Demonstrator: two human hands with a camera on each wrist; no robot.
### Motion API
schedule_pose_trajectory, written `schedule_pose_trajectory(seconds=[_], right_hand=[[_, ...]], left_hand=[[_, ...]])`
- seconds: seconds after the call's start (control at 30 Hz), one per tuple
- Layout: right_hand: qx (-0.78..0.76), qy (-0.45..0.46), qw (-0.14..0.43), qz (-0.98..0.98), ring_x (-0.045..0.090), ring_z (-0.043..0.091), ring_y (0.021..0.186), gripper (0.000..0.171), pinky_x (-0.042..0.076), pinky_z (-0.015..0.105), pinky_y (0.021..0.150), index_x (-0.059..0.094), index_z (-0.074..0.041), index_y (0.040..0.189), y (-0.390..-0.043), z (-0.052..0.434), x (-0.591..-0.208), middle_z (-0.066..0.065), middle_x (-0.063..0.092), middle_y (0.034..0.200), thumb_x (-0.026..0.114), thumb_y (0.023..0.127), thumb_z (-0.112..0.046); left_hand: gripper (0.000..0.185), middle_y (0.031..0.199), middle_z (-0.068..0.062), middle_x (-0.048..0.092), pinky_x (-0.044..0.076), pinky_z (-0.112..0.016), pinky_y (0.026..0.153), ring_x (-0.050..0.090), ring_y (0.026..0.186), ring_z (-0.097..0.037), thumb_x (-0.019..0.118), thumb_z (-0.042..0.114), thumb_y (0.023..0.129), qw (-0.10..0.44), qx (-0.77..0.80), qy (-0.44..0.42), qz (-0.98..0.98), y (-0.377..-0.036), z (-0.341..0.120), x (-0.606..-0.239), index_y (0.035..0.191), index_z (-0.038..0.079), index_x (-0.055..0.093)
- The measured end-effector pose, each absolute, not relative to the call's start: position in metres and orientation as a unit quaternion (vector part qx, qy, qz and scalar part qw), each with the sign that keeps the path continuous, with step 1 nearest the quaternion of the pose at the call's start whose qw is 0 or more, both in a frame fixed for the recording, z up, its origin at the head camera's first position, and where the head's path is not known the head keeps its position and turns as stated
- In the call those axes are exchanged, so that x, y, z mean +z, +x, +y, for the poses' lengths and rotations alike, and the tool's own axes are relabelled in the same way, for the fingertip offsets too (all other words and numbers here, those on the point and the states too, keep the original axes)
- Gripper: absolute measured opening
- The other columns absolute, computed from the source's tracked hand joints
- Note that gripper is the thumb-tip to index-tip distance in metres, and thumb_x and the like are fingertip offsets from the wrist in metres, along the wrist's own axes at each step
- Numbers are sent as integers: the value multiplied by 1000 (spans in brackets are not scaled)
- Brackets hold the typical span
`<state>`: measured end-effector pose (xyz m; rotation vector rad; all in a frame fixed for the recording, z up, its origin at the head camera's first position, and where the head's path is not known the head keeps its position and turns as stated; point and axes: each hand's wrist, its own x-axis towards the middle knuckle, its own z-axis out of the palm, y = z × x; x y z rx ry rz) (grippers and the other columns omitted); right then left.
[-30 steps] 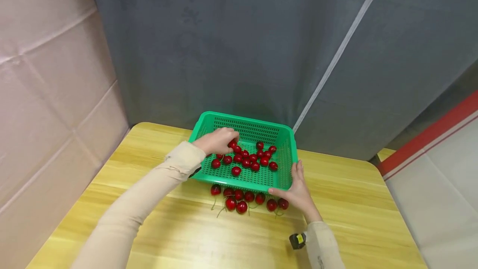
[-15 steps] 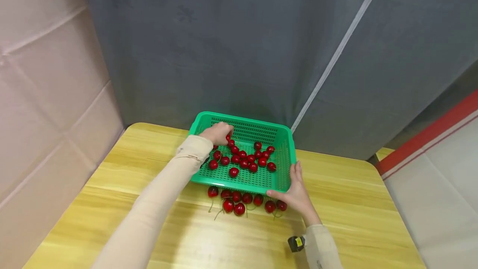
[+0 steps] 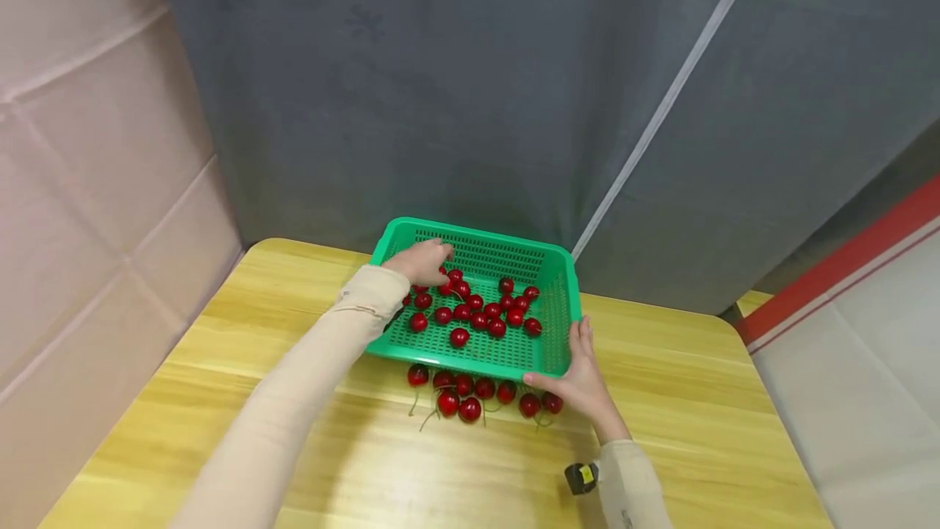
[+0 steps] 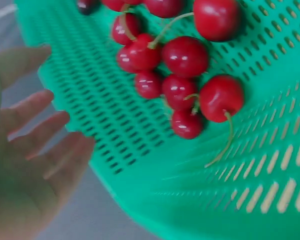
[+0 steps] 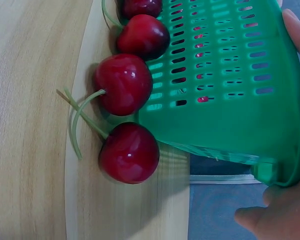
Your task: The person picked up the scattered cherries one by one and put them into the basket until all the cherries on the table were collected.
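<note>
A green plastic basket [image 3: 481, 366] holds several red cherries [image 3: 479, 321], some with stems. My left hand [image 3: 420, 262] reaches into its left end, over the cherries there. In the left wrist view the left fingers [image 4: 37, 131] are spread and hold nothing, beside the perforated side of the basket. My right hand [image 3: 583, 382] rests against the near right corner of the basket, thumb along the front rim and straight fingers along the right side. More cherries [image 5: 124, 84] with green stems lie on the table right in front of the basket.
The wooden table [image 3: 698, 398] has rounded far corners. A grey curtain [image 3: 411, 104] hangs behind it, a pale pink panel [image 3: 88, 211] stands at the left, and a white panel [image 3: 874, 349] with a red band is at the right.
My left hand has shifted left within the basket, and cherries near it now lie farther to the left. The right hand stays at the basket corner.
</note>
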<state>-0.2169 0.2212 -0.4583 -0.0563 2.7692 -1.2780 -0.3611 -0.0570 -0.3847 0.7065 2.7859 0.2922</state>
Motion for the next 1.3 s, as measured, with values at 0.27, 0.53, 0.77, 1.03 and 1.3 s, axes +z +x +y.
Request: schedule_pose_trajectory(seconds=[0.27,0.53,0.77,1.03,1.3], right_hand=[[-423,-23,50,904,-11,31,137,122,12,55,107,-4,-1,144,-224,227,-457,6,-22,149,78,65,-45],[-408,-21,55,911,-11,33,137,123,11,56,106,-7,-2,144,-229,239,-455,5,-24,148,77,66,-46],[-412,-30,62,909,-12,33,137,120,10,57,106,-7,-2,144,-230,246,-454,7,-23,148,76,68,-45],[-480,-58,42,874,-14,39,135,107,6,65,102,-12,-11,145,-220,262,-457,10,-24,148,70,78,-27],[-514,-47,53,855,1,48,133,89,12,58,105,-3,-4,145,-191,295,-466,22,-4,150,62,86,-17]], left_hand=[[108,148,-22,16,18,-54,107,3,136,-41,68,58,68,85,177,236,952,-304,-103,-376,141,-5,19],[135,146,-29,-12,8,-54,108,-14,134,-41,70,66,58,91,202,194,956,-280,-135,-415,139,-13,-2],[141,145,-28,-16,5,-52,109,-19,134,-37,72,69,51,67,216,211,951,-287,-125,-424,139,-12,-3],[140,145,-29,-14,4,-48,111,-14,135,-38,74,66,51,73,200,222,952,-288,-117,-426,139,-13,-2],[143,147,-26,-13,8,-46,111,-11,136,-37,74,68,49,59,214,209,952,-287,-114,-430,141,-9,-4]])
